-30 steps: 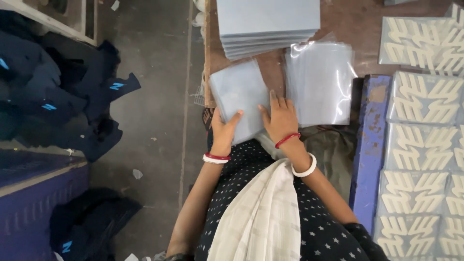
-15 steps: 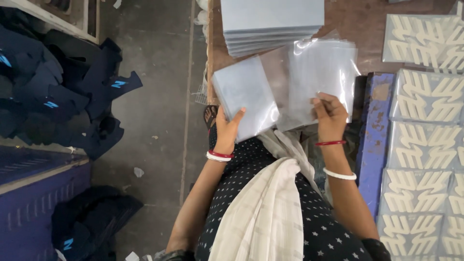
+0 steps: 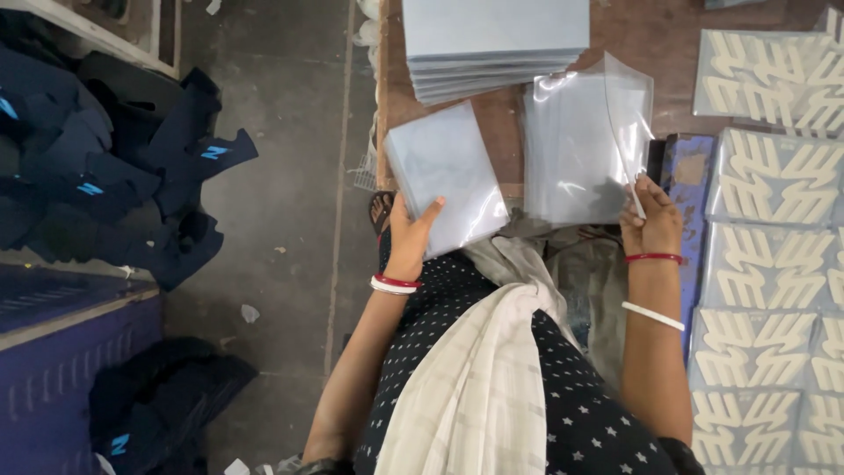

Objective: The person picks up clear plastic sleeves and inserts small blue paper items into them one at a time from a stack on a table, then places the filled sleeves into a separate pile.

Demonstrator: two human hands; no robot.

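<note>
One clear film (image 3: 635, 114), seemingly, now lifted by right hand (image 3: 652, 220).

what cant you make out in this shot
Head view only:
- Left hand: its fingers are hidden under the grey sheet bundle.
- Clear plastic sleeve in the right hand: glare hides whether anything is inside.
- Grey sheet stack: cut off by the top edge.

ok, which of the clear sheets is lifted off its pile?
The single clear sheet pinched by the right hand: it stands up off the clear-sheet pile. The left hand holds a separate stack.
</note>
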